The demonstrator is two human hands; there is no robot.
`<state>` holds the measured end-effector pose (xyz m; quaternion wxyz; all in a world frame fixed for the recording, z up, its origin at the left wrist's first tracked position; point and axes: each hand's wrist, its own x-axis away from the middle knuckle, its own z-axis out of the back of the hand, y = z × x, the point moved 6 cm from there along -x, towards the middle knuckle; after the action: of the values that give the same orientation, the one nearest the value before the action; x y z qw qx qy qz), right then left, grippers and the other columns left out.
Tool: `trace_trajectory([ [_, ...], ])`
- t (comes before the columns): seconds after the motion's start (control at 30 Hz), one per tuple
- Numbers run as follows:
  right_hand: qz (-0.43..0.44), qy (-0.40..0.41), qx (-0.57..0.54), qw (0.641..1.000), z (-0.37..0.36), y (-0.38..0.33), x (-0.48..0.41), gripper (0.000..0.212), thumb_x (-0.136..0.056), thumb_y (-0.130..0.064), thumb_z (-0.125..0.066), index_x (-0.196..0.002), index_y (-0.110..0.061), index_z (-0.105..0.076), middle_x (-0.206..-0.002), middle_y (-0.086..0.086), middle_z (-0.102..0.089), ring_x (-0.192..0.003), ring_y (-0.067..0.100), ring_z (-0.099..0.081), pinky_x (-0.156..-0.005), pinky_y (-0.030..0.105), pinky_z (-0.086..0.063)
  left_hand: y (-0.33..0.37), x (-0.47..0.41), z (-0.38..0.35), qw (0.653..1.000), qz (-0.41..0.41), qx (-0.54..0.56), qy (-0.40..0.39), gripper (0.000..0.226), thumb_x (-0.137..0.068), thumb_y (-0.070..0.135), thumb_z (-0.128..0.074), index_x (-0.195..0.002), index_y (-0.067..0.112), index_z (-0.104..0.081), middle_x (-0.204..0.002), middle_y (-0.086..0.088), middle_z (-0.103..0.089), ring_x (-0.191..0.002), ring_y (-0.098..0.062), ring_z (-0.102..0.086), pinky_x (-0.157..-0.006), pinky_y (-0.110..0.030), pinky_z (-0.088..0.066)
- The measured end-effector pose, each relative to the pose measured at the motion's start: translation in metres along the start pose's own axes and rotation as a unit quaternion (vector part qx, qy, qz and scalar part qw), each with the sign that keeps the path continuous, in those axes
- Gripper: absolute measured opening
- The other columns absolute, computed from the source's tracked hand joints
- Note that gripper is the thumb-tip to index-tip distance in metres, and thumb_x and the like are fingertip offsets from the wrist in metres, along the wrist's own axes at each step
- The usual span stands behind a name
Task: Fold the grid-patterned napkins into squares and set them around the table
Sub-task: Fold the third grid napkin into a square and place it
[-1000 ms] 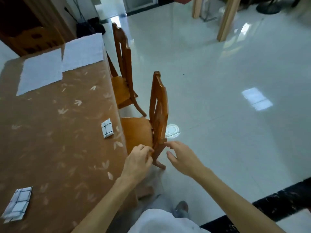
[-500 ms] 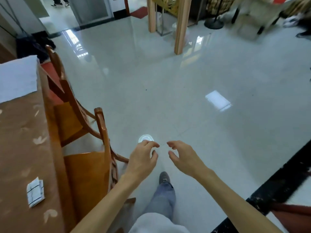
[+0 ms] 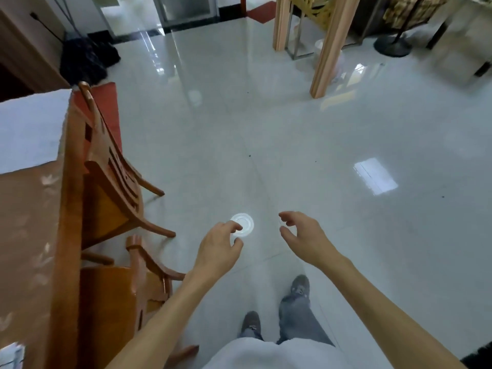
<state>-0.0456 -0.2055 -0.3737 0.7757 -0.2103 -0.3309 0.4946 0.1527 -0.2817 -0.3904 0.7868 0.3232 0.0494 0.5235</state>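
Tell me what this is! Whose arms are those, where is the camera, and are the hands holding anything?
Those arms belong to a person, not a machine. The camera sits on the person's head and looks down, so you see what they see. The left hand and right hand hang in front with loosely curled fingers and hold nothing. Below are the person's grey shoes on the shiny pale tiled floor. On the left is the table with a brown leaf-patterned cover; a large white cloth lies at its far end. A farther orange-brown wooden chair and a nearer orange-brown wooden chair stand beside it.
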Motion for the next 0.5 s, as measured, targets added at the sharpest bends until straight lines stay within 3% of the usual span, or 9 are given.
trace_trajectory([
  [0.23,0.062,-0.075,0.022,0.995,0.051,-0.006,-0.148,0.043,-0.097,-0.026,-0.054,-0.139,-0.019,-0.05,-0.135,-0.003,-0.057,-0.118,0.011,-0.055,-0.102,0.027,-0.042,0.02,-0.126,0.034,0.994,0.09,0.006,0.066,0.035,-0.094,0.022,-0.058,-0.129,0.021,-0.059,-0.124,-0.001,-0.062,-0.113,-0.016,-0.06,-0.092,-0.028,-0.047],
  [0.37,0.113,-0.112,0.046,0.986,0.092,-0.034,-0.219,0.042,-0.098,-0.027,-0.054,-0.139,-0.021,-0.05,-0.136,-0.006,-0.056,-0.119,0.008,-0.054,-0.102,0.024,-0.041,0.039,-0.176,0.065,0.984,0.141,0.021,0.111,0.035,-0.096,0.023,-0.058,-0.131,0.021,-0.057,-0.127,0.0,-0.061,-0.115,-0.015,-0.06,-0.088,-0.021,-0.042],
  [0.5,0.166,-0.133,0.059,0.975,0.106,-0.07,-0.29,0.043,-0.096,-0.025,-0.054,-0.139,-0.02,-0.052,-0.134,-0.005,-0.058,-0.118,0.009,-0.055,-0.1,0.023,-0.041,0.03,-0.216,0.092,0.97,0.188,0.036,0.147,0.035,-0.096,0.022,-0.059,-0.131,0.02,-0.058,-0.127,0.0,-0.063,-0.114,-0.016,-0.06,-0.088,-0.024,-0.043],
])
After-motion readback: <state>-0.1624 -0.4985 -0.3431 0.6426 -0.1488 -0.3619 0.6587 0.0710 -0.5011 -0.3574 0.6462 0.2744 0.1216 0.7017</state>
